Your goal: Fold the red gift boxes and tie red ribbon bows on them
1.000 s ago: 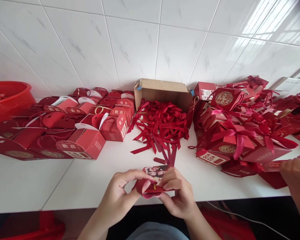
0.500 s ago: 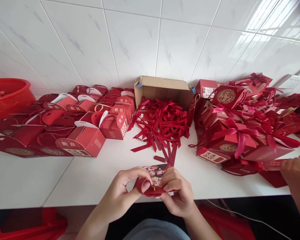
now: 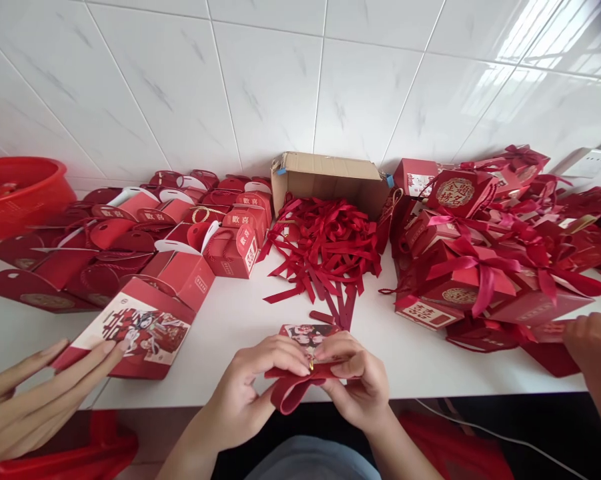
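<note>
Near the table's front edge, my left hand (image 3: 260,377) pinches the left side of a looped red strap (image 3: 289,393). Opposite it, my right hand (image 3: 354,373) has its fingers closed on the strap's right part. A small gold-coloured piece (image 3: 311,364) shows between my fingertips. Just behind it is a red card-like piece (image 3: 307,335) with printed figures, partly covered by my fingers. Red ribbons (image 3: 335,233) spill from a cardboard box (image 3: 330,164) at the back middle.
Red gift boxes (image 3: 230,250) stand in rows on the left, beside a red basin (image 3: 23,200). Bow-tied boxes (image 3: 467,277) are piled right. Another person's hand (image 3: 55,393) touches a printed box (image 3: 135,330); a further person's hand (image 3: 595,347) is at right.
Another person's hand has come in from the left with a printed box. The strap loop between my hands now hangs lower and points toward me.
</note>
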The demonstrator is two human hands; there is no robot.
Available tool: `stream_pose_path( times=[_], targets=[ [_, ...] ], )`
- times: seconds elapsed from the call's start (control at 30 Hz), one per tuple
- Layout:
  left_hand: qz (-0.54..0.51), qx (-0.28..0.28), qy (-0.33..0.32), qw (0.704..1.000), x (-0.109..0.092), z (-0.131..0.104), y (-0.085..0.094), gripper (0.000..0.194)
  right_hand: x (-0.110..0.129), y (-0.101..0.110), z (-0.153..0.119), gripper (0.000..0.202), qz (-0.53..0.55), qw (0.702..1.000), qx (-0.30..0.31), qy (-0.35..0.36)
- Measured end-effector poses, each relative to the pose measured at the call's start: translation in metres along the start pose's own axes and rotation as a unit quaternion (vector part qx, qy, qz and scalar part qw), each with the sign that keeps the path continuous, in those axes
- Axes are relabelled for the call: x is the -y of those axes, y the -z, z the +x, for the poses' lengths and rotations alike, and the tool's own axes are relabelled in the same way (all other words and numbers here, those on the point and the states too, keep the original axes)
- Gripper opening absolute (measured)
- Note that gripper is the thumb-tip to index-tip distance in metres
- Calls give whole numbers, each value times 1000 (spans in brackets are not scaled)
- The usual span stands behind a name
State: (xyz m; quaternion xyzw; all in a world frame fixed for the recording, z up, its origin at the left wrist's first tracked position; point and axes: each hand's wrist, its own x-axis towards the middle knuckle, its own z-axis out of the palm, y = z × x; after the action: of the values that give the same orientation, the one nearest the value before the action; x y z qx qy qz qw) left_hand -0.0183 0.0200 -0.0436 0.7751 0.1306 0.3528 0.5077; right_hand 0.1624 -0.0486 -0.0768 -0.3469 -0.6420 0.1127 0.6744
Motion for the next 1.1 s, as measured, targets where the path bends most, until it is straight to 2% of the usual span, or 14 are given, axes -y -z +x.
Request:
stream_pose_path(
  times=[0.1,0.3,0.47,0.6,0.8,0.9,1.0,1.1],
  targets=[
    [33,-29,-29,999,8,-2,-2,29,1,-2,1,15,10,1000,16,-22],
    [71,-36,-54,995,10,-5,0,31,6,-3,2,20,27,995,17,-90],
    [68,-54,-36,996,11,-8,-6,28,6,-1,5,24,38,996,43,-71],
    [58,-86,-22,994,15,-15,-13,27,5,-1,6,22,41,996,39,-69],
    [15,-37,-50,998,20,-12,-12,21,6,-2,4,21,34,997,26,-66],
    [17,-49,-8,999,22,-9,-15,18,5,0,5,21,9,999,12,-40],
    [5,-89,72,993,26,-10,-22,20,4,1,6,21,-12,1000,-6,-18],
    [-11,-148,124,981,27,-8,-32,22,1,-2,3,20,-19,999,-44,-15]
  ],
)
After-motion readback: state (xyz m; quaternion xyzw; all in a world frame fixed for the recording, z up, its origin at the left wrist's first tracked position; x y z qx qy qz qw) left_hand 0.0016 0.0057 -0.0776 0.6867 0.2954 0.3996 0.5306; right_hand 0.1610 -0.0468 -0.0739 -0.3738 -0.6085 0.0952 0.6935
